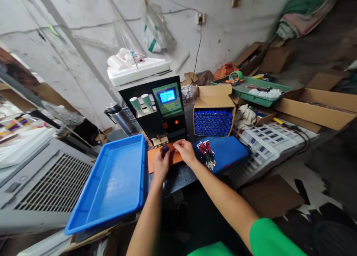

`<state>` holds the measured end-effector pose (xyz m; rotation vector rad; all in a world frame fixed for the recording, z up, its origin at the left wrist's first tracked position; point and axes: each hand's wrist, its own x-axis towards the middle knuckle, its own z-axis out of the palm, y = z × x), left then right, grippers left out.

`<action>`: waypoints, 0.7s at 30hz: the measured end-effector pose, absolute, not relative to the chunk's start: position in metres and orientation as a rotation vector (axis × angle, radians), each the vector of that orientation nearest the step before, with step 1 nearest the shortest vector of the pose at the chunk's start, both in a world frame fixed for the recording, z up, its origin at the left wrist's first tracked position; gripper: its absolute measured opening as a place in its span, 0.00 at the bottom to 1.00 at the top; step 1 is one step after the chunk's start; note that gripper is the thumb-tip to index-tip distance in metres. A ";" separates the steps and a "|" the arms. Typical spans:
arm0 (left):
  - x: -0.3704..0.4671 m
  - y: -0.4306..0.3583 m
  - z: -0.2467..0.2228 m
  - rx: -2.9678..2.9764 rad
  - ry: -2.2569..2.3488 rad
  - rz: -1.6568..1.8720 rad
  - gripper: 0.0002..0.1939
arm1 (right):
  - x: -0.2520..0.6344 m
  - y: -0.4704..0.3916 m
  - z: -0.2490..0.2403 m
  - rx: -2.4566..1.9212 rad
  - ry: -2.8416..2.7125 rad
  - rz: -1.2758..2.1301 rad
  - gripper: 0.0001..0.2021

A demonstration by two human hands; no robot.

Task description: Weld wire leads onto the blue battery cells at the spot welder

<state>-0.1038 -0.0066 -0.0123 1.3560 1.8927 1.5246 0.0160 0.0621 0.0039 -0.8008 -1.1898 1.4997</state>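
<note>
My left hand is closed around a small dark-blue battery cell, mostly hidden by the fingers. The cell is just in front of the electrodes of a black spot welder with a lit blue display. To the right of it, my right hand is pinched over the orange board; whatever lies between its fingertips is too small to make out. A bundle of red and black wire leads rests on a blue pad beyond my right wrist.
A blue plastic tray stands at the left, with a steel flask behind it. Behind the pad is a cardboard box packed with blue cells. Farther right are a green tray and a white plastic crate.
</note>
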 end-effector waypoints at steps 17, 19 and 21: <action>-0.101 -0.014 -0.008 1.419 1.949 1.534 0.19 | -0.010 0.056 0.009 -0.830 -1.342 1.435 0.05; -0.102 -0.014 -0.010 1.428 1.970 1.531 0.19 | -0.011 0.056 0.010 -0.854 -1.366 1.405 0.05; -0.103 -0.013 -0.012 1.430 1.983 1.528 0.19 | -0.011 0.056 0.009 -0.867 -1.389 1.382 0.04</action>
